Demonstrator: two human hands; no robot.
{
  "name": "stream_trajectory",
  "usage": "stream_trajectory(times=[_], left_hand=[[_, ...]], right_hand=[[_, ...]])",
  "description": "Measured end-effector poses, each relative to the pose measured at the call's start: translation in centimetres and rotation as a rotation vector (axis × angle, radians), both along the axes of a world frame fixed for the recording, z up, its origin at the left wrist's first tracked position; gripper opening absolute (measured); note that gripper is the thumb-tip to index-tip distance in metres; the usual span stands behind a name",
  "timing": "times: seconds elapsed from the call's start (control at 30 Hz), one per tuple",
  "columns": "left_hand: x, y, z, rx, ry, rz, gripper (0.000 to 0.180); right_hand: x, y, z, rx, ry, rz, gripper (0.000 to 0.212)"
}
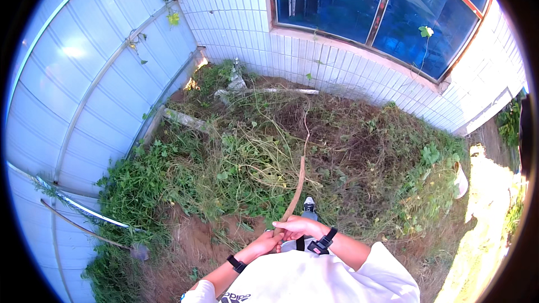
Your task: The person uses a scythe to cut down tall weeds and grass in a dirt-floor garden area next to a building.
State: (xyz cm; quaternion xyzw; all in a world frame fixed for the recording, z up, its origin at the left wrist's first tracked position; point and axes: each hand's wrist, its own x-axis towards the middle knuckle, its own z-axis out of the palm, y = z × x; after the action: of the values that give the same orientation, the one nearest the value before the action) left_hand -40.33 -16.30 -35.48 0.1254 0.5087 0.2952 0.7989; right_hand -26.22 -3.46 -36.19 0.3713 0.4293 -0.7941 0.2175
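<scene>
A long, slightly crooked wooden stick (296, 191) reaches away from my body over the weeds. It is thick and brown near me and narrows to a thin, paler, bent tip at the far end. My right hand (300, 226) is closed around its near part, with the thumb lying along the wood. Just below and to the left, my left hand (268, 242) is closed on the stick's near end. That end is mostly hidden by my fingers. Tangled green and dry vines (247, 163) lie under the stick.
Ribbed metal panels (84, 90) stand on the left, where a pale pole (95, 207) and a brown-handled tool (84, 224) lean. Ahead is a white tiled wall (224, 17) with a blue-paned window (331, 0). A white container (461, 181) sits at the right among weeds.
</scene>
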Motion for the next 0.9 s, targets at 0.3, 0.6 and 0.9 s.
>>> stream_trajectory(times=[0.3,0.6,0.9], left_hand=[[5.0,13.6,2.1,0.339,0.379,-0.363,0.026],[9.0,20.6,1.6,0.886,0.660,-0.239,0.037],[1.8,12.5,2.4,0.727,0.716,-0.402,0.037]], right_hand=[[7.1,7.9,0.8,0.062,-0.075,-0.454,0.042],[8.3,13.9,1.2,0.008,0.086,-0.957,0.023],[12.7,11.9,-3.0,-0.204,-0.057,-1.186,0.017]])
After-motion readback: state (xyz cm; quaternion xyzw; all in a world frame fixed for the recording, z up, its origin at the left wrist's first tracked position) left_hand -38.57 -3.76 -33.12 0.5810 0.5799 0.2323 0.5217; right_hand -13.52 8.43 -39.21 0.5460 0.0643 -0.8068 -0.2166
